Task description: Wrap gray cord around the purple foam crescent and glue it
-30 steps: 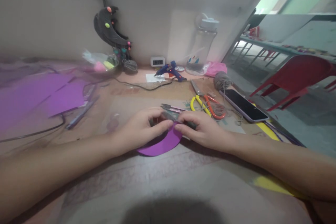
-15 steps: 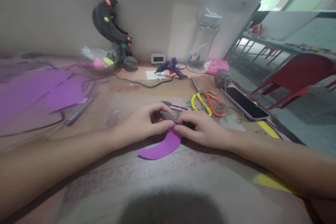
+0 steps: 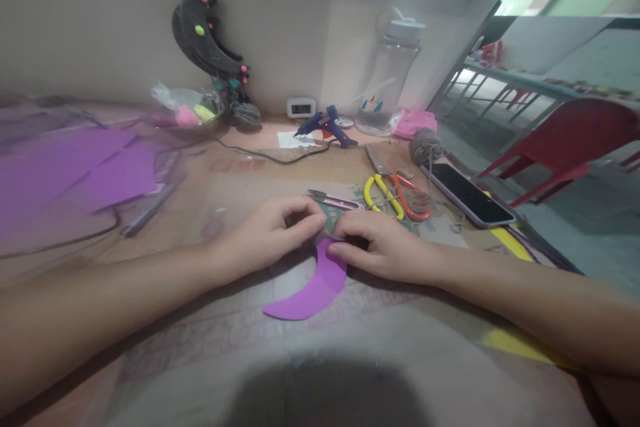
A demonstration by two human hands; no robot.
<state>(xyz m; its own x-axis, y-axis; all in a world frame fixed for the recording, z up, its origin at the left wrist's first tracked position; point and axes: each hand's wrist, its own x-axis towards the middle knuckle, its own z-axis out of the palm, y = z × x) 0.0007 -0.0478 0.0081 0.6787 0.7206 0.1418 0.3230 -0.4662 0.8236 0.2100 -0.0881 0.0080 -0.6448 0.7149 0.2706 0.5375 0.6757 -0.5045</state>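
Pinching the far end of the purple crescent [image 3: 313, 297] between thumb and curled fingers, the right hand [image 3: 383, 243] is narrow and closed on the piece. The left hand [image 3: 275, 230] is positioned just beside it, thumb and index finger bent toward each other; whether its fingertips grip anything cannot be told. The crescent is located at the middle of the counter [image 3: 175, 213], its free tip pointing left and near, its outer edge curving toward the right.

Directly beyond the hands lie the thread snips [image 3: 337, 200]. To their right are scissors [image 3: 395, 185] with one yellow and one orange handle, loose yarn crossing the handles. Further right: a phone [image 3: 470, 195], screen up, with a gray yarn ball [image 3: 427, 145] at its far end.

Far side, center: a blue glue gun [image 3: 325, 125], its nozzle over a white card [image 3: 287, 140], and a digital clock [image 3: 301, 108] behind. A clear bottle [image 3: 387, 77] stands upright to the right. Purple sheets [image 3: 123, 173] overlap at left.
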